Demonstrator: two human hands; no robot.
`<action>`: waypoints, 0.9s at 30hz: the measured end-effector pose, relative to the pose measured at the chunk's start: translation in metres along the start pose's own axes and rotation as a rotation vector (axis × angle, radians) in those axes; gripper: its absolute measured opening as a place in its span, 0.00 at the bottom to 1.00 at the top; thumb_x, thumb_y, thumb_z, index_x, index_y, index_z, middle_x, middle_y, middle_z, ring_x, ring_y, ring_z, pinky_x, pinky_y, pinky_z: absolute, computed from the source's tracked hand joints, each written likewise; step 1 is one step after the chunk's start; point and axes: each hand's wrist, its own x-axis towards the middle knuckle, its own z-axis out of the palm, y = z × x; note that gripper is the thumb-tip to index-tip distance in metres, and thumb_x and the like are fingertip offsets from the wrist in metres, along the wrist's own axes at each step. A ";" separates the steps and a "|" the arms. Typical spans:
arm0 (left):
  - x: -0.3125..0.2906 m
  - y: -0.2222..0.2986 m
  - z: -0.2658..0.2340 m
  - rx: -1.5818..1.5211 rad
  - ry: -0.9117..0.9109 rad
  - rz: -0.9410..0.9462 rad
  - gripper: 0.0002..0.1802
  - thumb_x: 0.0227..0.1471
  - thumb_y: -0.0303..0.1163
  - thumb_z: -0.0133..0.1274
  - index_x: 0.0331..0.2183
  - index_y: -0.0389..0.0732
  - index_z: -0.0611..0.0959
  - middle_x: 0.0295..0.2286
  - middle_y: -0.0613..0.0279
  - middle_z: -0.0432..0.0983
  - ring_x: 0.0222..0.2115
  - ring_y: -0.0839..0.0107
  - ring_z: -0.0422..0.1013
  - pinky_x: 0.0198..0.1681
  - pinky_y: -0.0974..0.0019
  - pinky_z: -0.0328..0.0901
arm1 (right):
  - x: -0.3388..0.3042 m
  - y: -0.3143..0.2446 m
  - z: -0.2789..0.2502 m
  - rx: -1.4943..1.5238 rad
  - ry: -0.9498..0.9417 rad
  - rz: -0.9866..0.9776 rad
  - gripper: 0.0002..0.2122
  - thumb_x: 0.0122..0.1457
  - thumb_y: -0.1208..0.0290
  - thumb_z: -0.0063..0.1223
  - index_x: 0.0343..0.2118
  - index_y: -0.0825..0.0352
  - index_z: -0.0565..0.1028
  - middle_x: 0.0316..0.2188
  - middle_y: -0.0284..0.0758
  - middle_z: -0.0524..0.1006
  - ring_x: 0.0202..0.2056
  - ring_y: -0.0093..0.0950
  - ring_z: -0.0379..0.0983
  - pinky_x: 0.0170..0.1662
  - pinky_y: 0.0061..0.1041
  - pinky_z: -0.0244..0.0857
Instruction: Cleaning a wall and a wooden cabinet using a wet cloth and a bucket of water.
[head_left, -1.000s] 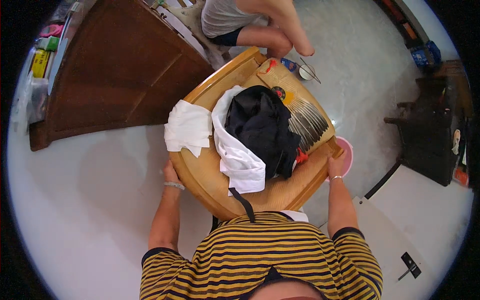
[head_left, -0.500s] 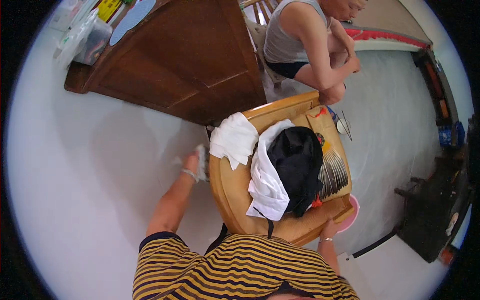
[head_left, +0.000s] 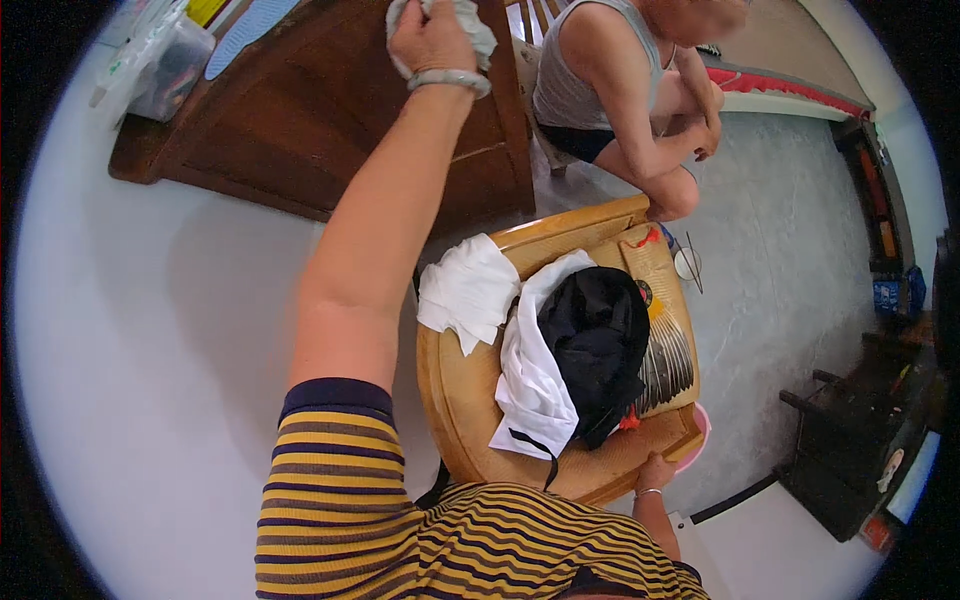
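Crumpled white rag (head_left: 480,42) sits bunched in the left hand (head_left: 434,46) at the top of the frame, in front of a dark wooden panel (head_left: 330,135); the fingers are closed around it, though whether it touches the wood I cannot tell. Lower right, the right hand (head_left: 655,472) is at a corner of the wooden armchair (head_left: 468,388), how firmly its fingers curl there being unclear. With the left arm stretched so far, leaning could push or tip the chair, perhaps knocking the pink basin (head_left: 702,437), partly hidden behind that corner. A jolt might also dislodge the white cloth (head_left: 468,290) over its upper-left edge, or slide the black garment (head_left: 595,325) against the feather fan (head_left: 666,365)
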 end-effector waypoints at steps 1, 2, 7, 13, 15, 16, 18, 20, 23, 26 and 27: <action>-0.005 -0.009 0.010 -0.033 -0.008 0.012 0.12 0.48 0.25 0.46 0.37 0.35 0.76 0.24 0.64 0.71 0.25 0.73 0.68 0.28 0.70 0.64 | -0.003 -0.005 0.001 -0.070 0.032 0.004 0.19 0.38 0.78 0.49 0.37 0.78 0.66 0.35 0.47 0.72 0.37 0.41 0.69 0.42 0.32 0.62; -0.009 -0.010 0.013 0.313 0.048 0.191 0.13 0.47 0.25 0.47 0.37 0.32 0.75 0.25 0.58 0.72 0.26 0.66 0.69 0.31 0.67 0.64 | -0.006 -0.010 0.002 -0.141 0.055 0.008 0.19 0.38 0.78 0.49 0.37 0.77 0.66 0.34 0.47 0.72 0.36 0.40 0.70 0.41 0.32 0.62; -0.017 -0.051 0.008 0.749 0.266 0.727 0.11 0.48 0.31 0.47 0.33 0.33 0.75 0.25 0.47 0.72 0.29 0.52 0.68 0.34 0.61 0.62 | -0.011 -0.017 -0.001 -0.052 0.002 -0.017 0.17 0.39 0.77 0.50 0.35 0.77 0.66 0.33 0.44 0.73 0.34 0.37 0.70 0.39 0.31 0.63; -0.067 -0.115 -0.040 0.825 0.043 0.404 0.10 0.42 0.26 0.49 0.31 0.32 0.73 0.33 0.44 0.68 0.36 0.46 0.63 0.41 0.53 0.57 | -0.017 -0.034 0.004 0.052 -0.009 0.005 0.18 0.42 0.79 0.50 0.39 0.76 0.64 0.36 0.44 0.72 0.35 0.36 0.69 0.41 0.30 0.63; -0.082 -0.143 -0.051 0.905 0.051 0.240 0.10 0.41 0.23 0.48 0.31 0.33 0.74 0.32 0.44 0.68 0.36 0.46 0.64 0.41 0.53 0.57 | -0.018 -0.039 0.004 0.006 -0.023 -0.045 0.18 0.42 0.80 0.49 0.39 0.76 0.64 0.36 0.44 0.71 0.35 0.36 0.69 0.41 0.30 0.63; -0.088 -0.162 -0.061 0.957 0.062 0.143 0.10 0.40 0.23 0.48 0.31 0.33 0.74 0.32 0.44 0.69 0.36 0.46 0.64 0.41 0.53 0.57 | -0.022 -0.044 0.004 0.007 -0.048 0.013 0.18 0.42 0.81 0.49 0.39 0.76 0.63 0.36 0.44 0.71 0.35 0.36 0.69 0.41 0.30 0.63; -0.105 -0.200 -0.070 0.924 0.128 -0.114 0.12 0.40 0.24 0.47 0.33 0.33 0.75 0.32 0.48 0.73 0.33 0.53 0.69 0.39 0.60 0.62 | -0.018 -0.040 0.008 0.006 -0.069 0.063 0.18 0.42 0.82 0.49 0.39 0.76 0.63 0.36 0.44 0.71 0.36 0.36 0.69 0.41 0.30 0.63; -0.111 -0.213 -0.066 0.813 0.212 -0.366 0.14 0.41 0.23 0.46 0.35 0.33 0.76 0.33 0.49 0.74 0.32 0.56 0.71 0.37 0.62 0.64 | -0.013 -0.022 0.004 0.086 -0.045 0.002 0.18 0.41 0.80 0.50 0.37 0.77 0.62 0.36 0.44 0.70 0.35 0.36 0.69 0.40 0.30 0.64; -0.111 -0.249 -0.079 0.575 0.354 -0.559 0.14 0.42 0.22 0.45 0.36 0.32 0.76 0.34 0.48 0.74 0.32 0.56 0.72 0.34 0.63 0.66 | -0.005 -0.005 -0.002 -0.092 -0.038 0.028 0.18 0.41 0.79 0.49 0.37 0.78 0.62 0.36 0.44 0.69 0.36 0.35 0.68 0.40 0.30 0.64; -0.116 -0.255 -0.078 0.504 0.456 -0.656 0.14 0.44 0.22 0.43 0.36 0.31 0.76 0.35 0.48 0.74 0.34 0.56 0.73 0.33 0.62 0.67 | -0.016 -0.026 0.003 0.131 -0.016 0.127 0.17 0.41 0.81 0.50 0.38 0.76 0.66 0.34 0.41 0.72 0.33 0.33 0.70 0.38 0.29 0.65; -0.116 -0.242 -0.062 0.433 0.523 -0.786 0.15 0.44 0.21 0.43 0.37 0.32 0.76 0.37 0.47 0.73 0.34 0.57 0.73 0.33 0.62 0.68 | -0.011 -0.021 0.001 0.123 -0.009 0.126 0.17 0.41 0.81 0.50 0.38 0.76 0.66 0.34 0.41 0.72 0.33 0.33 0.70 0.38 0.29 0.65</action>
